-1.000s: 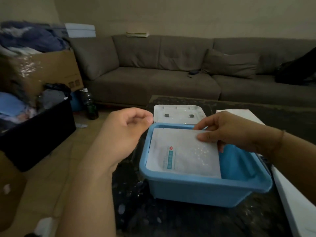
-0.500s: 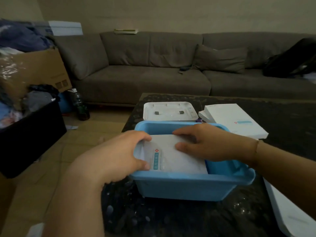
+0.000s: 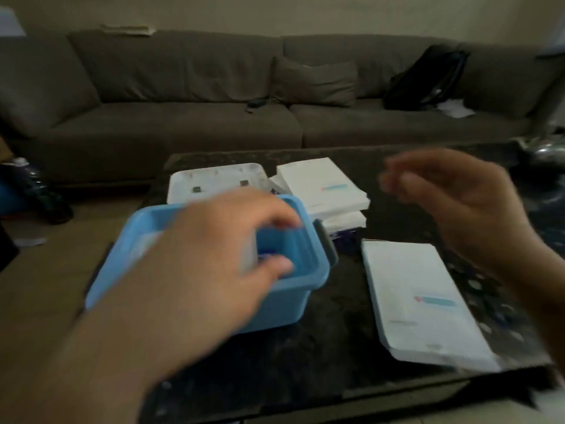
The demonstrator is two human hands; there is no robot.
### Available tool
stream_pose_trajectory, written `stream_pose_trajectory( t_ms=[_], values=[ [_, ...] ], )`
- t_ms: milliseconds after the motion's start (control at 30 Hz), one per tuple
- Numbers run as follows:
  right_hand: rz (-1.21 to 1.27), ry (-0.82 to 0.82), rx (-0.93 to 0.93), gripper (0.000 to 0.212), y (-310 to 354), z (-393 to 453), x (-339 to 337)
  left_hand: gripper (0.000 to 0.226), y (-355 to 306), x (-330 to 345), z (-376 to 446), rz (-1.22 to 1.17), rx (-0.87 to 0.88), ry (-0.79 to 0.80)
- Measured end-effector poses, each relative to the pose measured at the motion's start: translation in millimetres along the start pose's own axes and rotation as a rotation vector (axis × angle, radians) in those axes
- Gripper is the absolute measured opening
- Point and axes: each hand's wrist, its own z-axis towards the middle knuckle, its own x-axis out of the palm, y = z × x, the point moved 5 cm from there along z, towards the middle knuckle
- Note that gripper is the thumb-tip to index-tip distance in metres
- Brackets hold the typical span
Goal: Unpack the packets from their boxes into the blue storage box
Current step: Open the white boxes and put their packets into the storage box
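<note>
Packet (image 3: 146, 243) lying in blue storage box (image 3: 293, 289) | boxes (image 3: 321, 185) on desk (image 3: 336, 347) unopened | left hand (image 3: 214, 258), right hand (image 3: 452, 203) released, grasping nothing

Dark table (image 3: 345, 347), blue storage box (image 3: 293, 304), boxes (image 3: 419, 304)

— Where does the storage box (image 3: 293, 289) stand?
— On the counter (image 3: 342, 347), left. Its lid (image 3: 214, 182) lies behind it.
— And the boxes?
— A stack of boxes (image 3: 321, 185) lies right of the lid; one flat box (image 3: 422, 304) lies nearer, right.
</note>
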Motion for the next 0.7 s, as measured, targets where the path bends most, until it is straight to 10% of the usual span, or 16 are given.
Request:
stream_pose_trajectory(
  t_ms=[233,700],
  values=[
    [-0.449,0.223,0.644,0.030,-155.8,-111.5,-40.9,0.053,-59.2,147.9,5.9,0.135,0.324,0.526],
    [-0.337,0.391,0.413,0.019,-193.4,-19.5,18.3,0.085,-53.7,213.4,31.1,0.094,0.009,0.876]
  ],
)
